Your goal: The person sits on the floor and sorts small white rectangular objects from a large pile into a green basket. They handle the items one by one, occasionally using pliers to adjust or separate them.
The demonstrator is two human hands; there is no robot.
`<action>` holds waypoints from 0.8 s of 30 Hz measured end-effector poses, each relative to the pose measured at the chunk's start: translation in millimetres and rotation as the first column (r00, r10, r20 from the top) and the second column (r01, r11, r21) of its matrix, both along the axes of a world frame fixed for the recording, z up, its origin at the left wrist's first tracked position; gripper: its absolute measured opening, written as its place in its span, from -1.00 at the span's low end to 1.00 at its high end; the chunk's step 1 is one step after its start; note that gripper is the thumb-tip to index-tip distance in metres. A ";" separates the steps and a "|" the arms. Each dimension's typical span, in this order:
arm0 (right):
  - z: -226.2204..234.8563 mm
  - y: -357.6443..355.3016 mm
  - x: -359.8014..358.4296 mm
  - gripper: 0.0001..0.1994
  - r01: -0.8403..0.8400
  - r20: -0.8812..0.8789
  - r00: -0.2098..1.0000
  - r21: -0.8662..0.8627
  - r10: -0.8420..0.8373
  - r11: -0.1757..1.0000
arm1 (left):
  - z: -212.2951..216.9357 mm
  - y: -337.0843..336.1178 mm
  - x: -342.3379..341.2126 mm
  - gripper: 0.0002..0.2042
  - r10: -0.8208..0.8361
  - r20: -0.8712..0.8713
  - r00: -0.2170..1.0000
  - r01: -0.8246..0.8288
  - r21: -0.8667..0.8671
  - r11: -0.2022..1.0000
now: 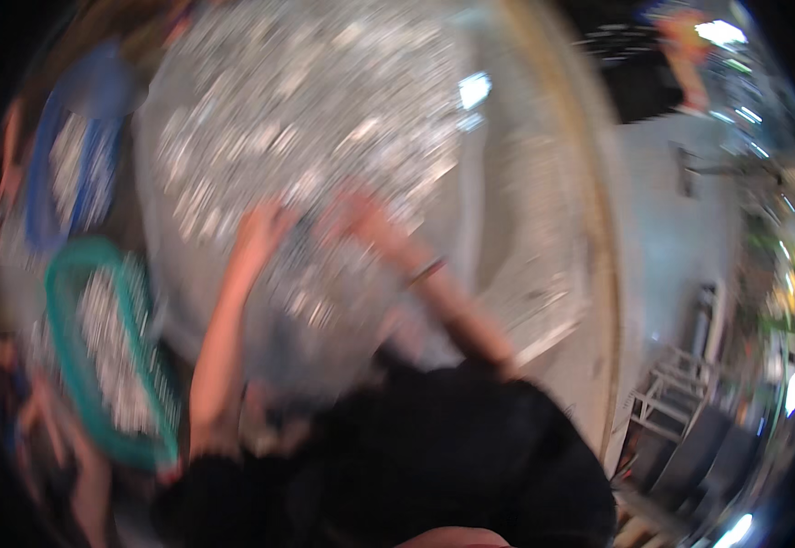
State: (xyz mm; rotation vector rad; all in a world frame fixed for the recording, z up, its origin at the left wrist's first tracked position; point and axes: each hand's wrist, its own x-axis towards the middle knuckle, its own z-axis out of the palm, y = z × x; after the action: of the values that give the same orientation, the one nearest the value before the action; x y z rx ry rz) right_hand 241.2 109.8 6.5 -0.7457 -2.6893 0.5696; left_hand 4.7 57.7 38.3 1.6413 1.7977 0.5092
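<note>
Motion blur smears the whole view. A wide heap of small, pale, shiny pieces [297,91], whose kind I cannot make out, is spread over a greyish sheet or tray [164,274]. My left hand [268,224] reaches into the near part of the heap. Close to its right is my right hand [359,215], also at the heap, with a dark band on the wrist. The fingers of both hands are too blurred to show whether they hold anything.
To the left stand a green-rimmed basket [64,320] and a blue-rimmed basket [39,205], both holding similar pale pieces. A person's bare limb [87,475] shows at the lower left. A pale-edged border [605,274] runs along the right, with a metal frame [676,393] beyond.
</note>
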 end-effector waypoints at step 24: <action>41.3 1.2 -9.1 -0.74 0.112 -0.012 0.991 -0.480 -0.134 0.870 | -7.1 -72.5 76.7 -0.78 0.566 0.095 0.819 -0.555 -0.120 0.823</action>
State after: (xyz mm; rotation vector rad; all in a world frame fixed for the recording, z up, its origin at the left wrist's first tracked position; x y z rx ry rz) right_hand 232.1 111.0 47.8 -1.0029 -2.4511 1.2290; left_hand 81.4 -14.7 31.2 0.9674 2.1662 0.7597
